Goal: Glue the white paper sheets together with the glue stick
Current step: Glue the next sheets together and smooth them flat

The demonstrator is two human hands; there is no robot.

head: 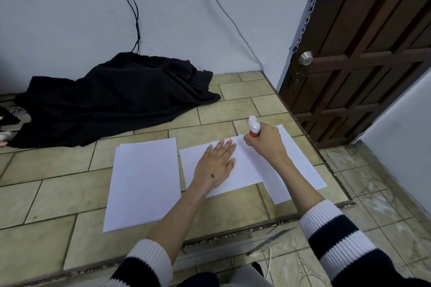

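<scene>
1. Tiled ledge (pixel 70 193): broad and flat, with bare tile to the left of the papers and in front of them. Front lip drops off just below the forearms; right edge runs close past the far corner of the papers, toward the door (pixel 363 53). Least room on that right side.

2. Black cloth (pixel 112 98): heaped at the back left against the wall, well apart from the papers. No obstacle to the work.

3. Stack of white sheets (pixel 142 184): lying flat on the left, untouched, near the pair on the right but with a strip of tile between. Probably the supply for later joins.

4. Sheet under the palm (pixel 245 165): lying across another sheet (pixel 300 158) that sticks out to the right and at the bottom. Overlapped, so likely at the gluing step; whether any glue is down cannot be told.

5. Left hand (pixel 215 164): spread flat, fingers extended, pressing the upper sheet down, gripping nothing.

6. Right hand (pixel 265 142): curled closed round the glue stick (pixel 253 132), fingers wrapped on its red body, at the far edge of the overlapped sheets.

7. Glue stick: white end up, base end toward the paper; contact with the paper hidden by the hand. Looks capped, though not certain.

8. Next move, as a judgement: uncap if needed, run glue along the overlap, keep the flat hand holding, then press the seam. Care needed near the right edge.
</scene>
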